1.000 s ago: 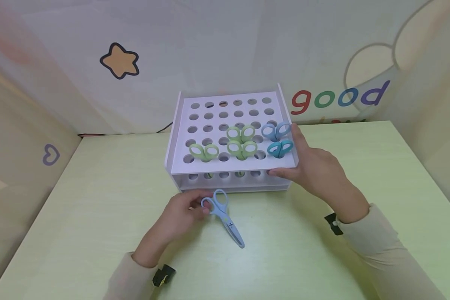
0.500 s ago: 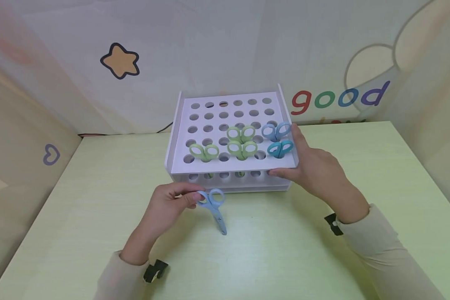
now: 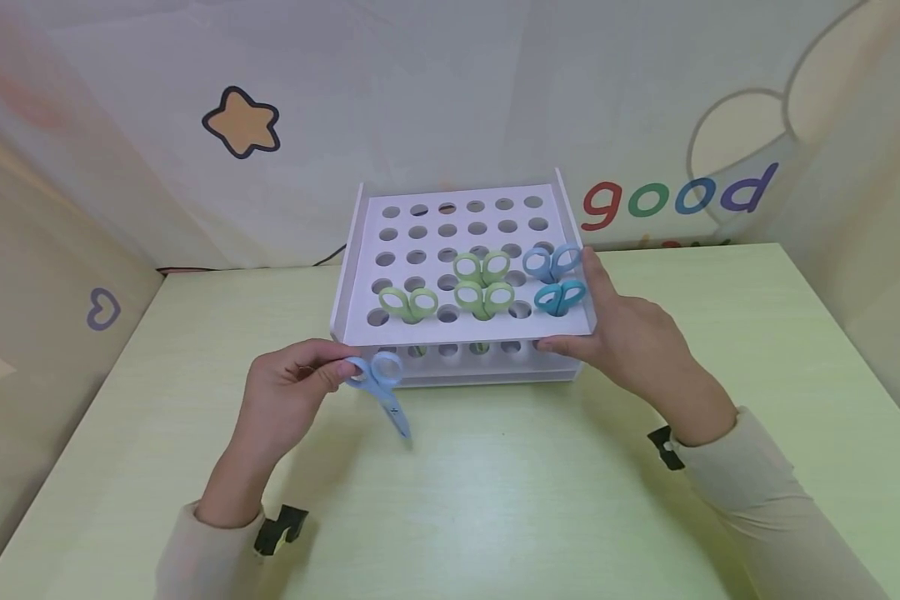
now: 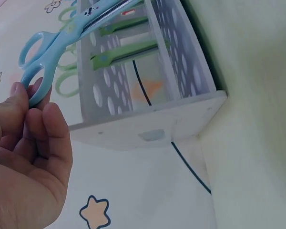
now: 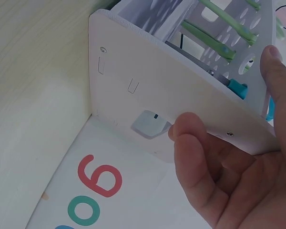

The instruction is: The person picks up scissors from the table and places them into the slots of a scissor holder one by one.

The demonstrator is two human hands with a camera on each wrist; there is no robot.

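My left hand (image 3: 277,400) pinches one handle loop of light blue scissors (image 3: 381,392) between thumb and fingertips. These scissors hang just in front of the white rack's lower left corner, blades slanting down to the right. My right hand (image 3: 637,346) holds the front right corner of the white scissors rack (image 3: 355,335), thumb at the front edge and fingers along the side wall. Standing in its holes are several scissors: green ones (image 3: 410,308) at front left, two green pairs one behind the other in the middle, and blue (image 3: 549,271) and teal scissors (image 3: 559,300) at right.
The pale green table (image 3: 450,517) spreads around the rack. Behind it hangs a light backdrop (image 3: 450,100) printed with a star and coloured letters. A dark cable (image 3: 330,256) runs behind the rack on the left.
My left hand has moved left and up with the light blue scissors, from in front of the rack's middle to its left front corner. My right hand and the rack have stayed still.
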